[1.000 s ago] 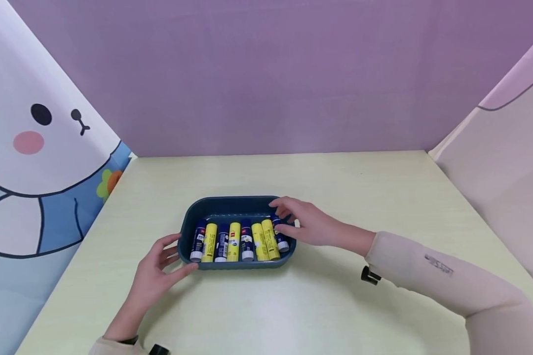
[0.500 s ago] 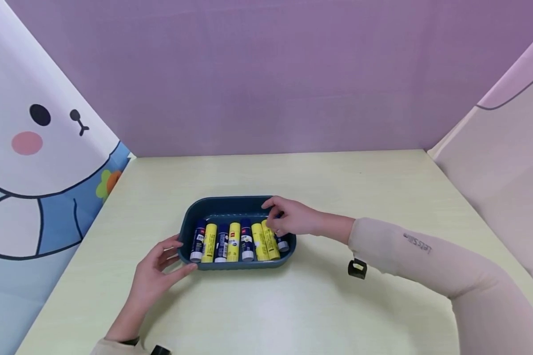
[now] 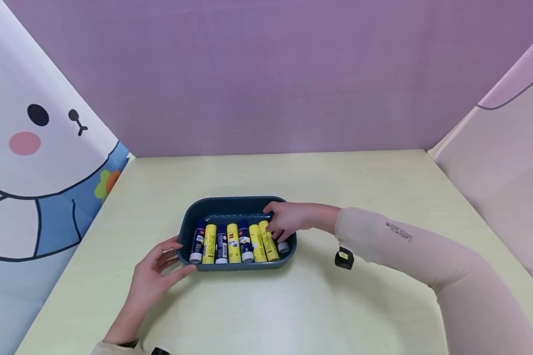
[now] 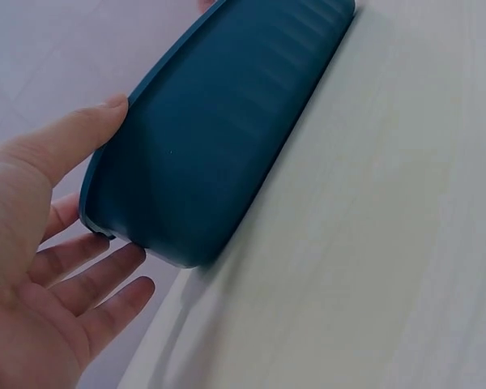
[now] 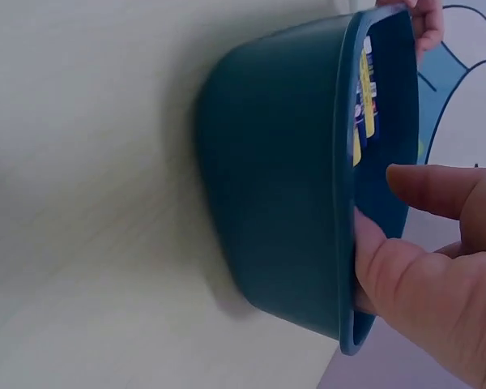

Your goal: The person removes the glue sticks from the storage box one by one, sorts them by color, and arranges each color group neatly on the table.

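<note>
A dark blue-green plastic tray holds a row of navy and yellow glue sticks, among them a yellow glue stick. My left hand holds the tray's near left corner, thumb on the front rim and fingers at the left end; the left wrist view shows the thumb on the rim. My right hand reaches over the right end, fingertips down inside. It covers most of the rightmost navy glue stick, whose pale end shows below. I cannot tell whether the fingers grip it.
The tray stands on a pale table. A purple backdrop rises behind, with a cartoon-printed cloth on the left and a pale panel on the right. A black strap piece hangs under my right sleeve.
My right hand has moved left and down into the tray, from beside the rightmost glue stick to over it. My left hand stays on the tray corner.
</note>
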The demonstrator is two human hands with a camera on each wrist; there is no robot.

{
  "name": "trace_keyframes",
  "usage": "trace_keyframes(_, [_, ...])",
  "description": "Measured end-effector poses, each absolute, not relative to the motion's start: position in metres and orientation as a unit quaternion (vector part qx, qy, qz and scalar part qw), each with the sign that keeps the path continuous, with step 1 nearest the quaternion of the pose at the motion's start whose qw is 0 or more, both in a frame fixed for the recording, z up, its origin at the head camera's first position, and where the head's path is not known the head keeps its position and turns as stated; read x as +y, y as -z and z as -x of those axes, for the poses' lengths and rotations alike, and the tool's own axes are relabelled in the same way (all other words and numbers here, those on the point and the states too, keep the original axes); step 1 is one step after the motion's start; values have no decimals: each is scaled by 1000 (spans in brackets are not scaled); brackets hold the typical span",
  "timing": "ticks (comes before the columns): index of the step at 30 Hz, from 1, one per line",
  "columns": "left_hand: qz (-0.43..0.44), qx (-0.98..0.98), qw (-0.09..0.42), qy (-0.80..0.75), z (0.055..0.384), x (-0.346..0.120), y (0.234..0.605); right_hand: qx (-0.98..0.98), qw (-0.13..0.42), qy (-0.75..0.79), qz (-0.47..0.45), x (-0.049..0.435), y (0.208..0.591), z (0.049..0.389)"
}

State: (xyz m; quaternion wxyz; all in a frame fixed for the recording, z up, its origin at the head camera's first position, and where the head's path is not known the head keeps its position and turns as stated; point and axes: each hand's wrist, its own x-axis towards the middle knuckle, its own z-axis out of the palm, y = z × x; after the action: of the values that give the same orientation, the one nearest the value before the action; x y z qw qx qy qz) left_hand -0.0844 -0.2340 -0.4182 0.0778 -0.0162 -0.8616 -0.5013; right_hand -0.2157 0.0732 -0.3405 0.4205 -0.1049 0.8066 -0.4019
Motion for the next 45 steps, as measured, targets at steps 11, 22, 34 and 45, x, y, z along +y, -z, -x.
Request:
trace_keyframes(11, [13,-855,85,512,83,-238,420,823,446,327,131,55,350,224])
trace_keyframes(22, [13,-857,80,509,84,-236,422,822,433,332,164,48,368,223])
trace_keyframes(34, [15,-860,83,503,86,-236,422,801,413,403,158,50,369,223])
trace_keyframes(45, [15,-863,87,497,86,-237,422,758,391,492,175,66,361,227])
